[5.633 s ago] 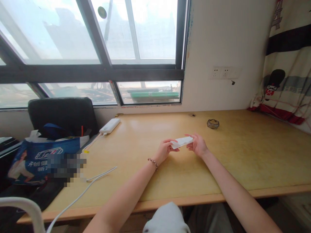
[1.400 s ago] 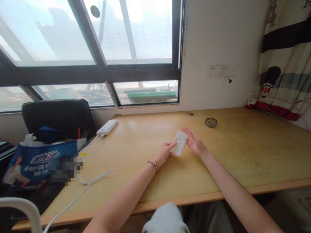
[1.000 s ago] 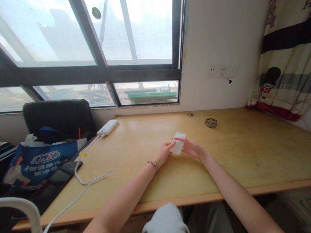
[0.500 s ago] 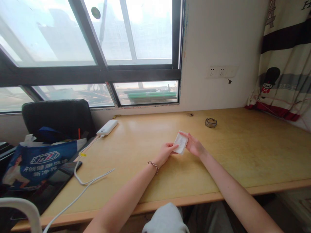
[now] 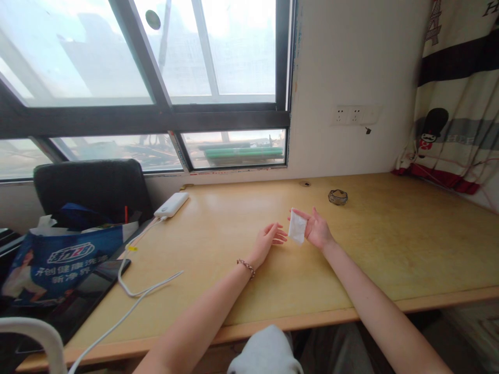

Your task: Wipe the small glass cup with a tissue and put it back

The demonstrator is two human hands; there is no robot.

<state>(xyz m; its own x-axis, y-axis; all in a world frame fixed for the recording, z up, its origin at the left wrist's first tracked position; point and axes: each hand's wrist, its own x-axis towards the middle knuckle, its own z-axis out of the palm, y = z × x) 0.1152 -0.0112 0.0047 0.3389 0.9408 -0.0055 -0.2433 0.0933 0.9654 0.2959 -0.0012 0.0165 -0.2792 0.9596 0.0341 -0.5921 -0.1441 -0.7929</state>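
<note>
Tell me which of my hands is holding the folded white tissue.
Your right hand holds the folded white tissue; the left hand is open and empty beside it.

Power bank, white cable, blue bag, ashtray.

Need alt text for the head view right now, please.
The right hand holds a small folded white tissue above a wooden desk; the left hand is open beside it. A white power bank lies far left.
</note>
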